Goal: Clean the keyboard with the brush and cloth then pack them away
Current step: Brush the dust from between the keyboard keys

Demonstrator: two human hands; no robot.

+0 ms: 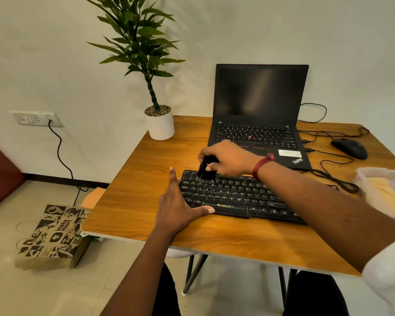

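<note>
Your desk (135, 169) carries everything. The keyboard (237, 197) lies on it between your hands, with its long axis running from your left hand off to the right and slightly toward you, passing under your right forearm. Your left hand (180, 201) lies flat against the keyboard's left end, fingers straight along that end and thumb stretched along the near edge. It braces the keyboard and grips nothing. Your right hand (228, 159) reaches across to that same end, fingers curled round the brush (206, 169), whose bristles are down on the far-left keys just beyond your left fingertips. Nearly the whole keyboard therefore lies to the right of the brush. I judge the coming strokes should run rightward along the rows, away from the bracing hand and back toward your right elbow. A clear box (379, 179) sits to the outside of your right forearm. I cannot see the cloth.
</note>
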